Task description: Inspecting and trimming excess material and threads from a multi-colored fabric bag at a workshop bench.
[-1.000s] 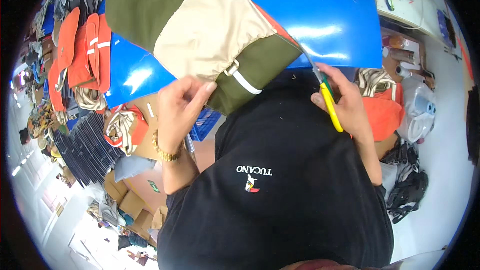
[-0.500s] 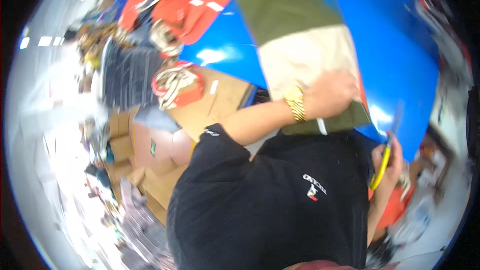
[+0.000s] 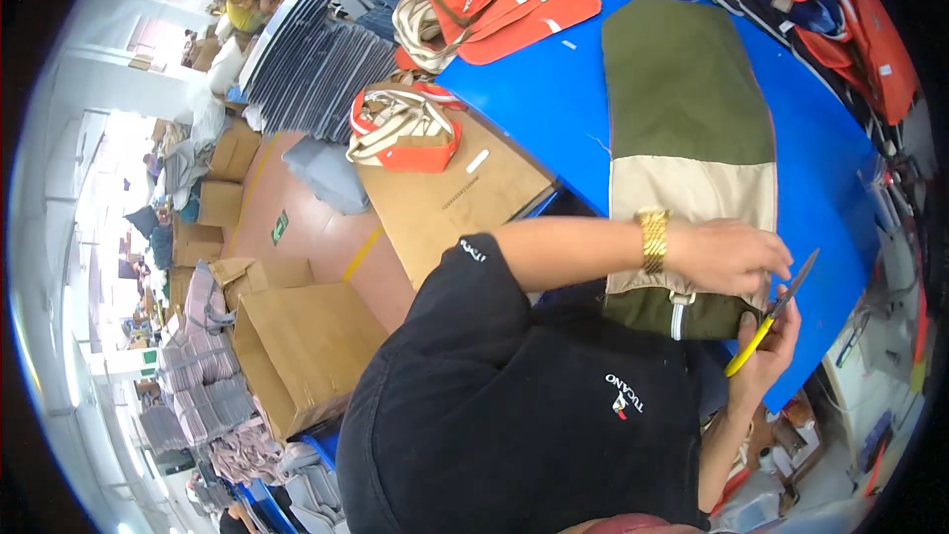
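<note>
Here, at left of centre, a cardboard box (image 3: 465,188) carries coiled webbing straps (image 3: 400,129), beside the blue desk (image 3: 554,99). Right of centre lies the fabric bag (image 3: 689,129), a flat woven panel of olive above, beige in the middle and dark olive at its lower end; bare blue desk flanks both long edges. The left hand (image 3: 730,255) presses flat, fingers extended, on the bag's lower part. At lower right, the right hand (image 3: 771,354) grips yellow-handled scissors (image 3: 769,314) beside the bag's corner.
</note>
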Demonstrator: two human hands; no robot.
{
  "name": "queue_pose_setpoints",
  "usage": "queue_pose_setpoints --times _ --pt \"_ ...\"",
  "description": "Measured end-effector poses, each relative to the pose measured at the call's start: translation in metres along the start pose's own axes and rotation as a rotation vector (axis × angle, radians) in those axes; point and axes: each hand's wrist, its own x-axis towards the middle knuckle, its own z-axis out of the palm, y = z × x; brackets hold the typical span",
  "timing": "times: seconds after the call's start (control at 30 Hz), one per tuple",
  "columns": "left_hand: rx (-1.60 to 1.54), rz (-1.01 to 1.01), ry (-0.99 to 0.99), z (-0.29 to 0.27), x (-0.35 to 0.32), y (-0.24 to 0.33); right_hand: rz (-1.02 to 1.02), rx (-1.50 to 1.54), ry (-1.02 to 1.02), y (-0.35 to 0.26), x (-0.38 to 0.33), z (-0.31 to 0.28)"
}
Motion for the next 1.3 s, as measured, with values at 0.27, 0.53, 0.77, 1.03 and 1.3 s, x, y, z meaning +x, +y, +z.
queue_pose_setpoints --times 0.27,0.53,0.77,1.03,1.3 --pt "-0.011 -0.349 -0.803 -0.067 0.064 0.012 -0.093 -0.131 -0.041 -0.025 -0.007 -0.003" --pt "-0.307 -0.539 -0.690 -0.041 0.046 -0.004 -0.066 -0.275 0.002 -0.035 -0.031 -0.032" --pt "-0.346 -0.588 -0.607 -0.031 0.031 0.002 -0.069 -0.400 -0.166 -0.045 -0.036 -0.073" --pt "-0.540 -0.718 -0.526 -0.033 0.026 0.003 0.003 -0.479 -0.324 -0.043 -0.025 -0.069" --pt "-0.530 -0.735 -0.524 -0.033 0.027 0.006 -0.009 -0.489 -0.325 -0.042 -0.025 -0.067"
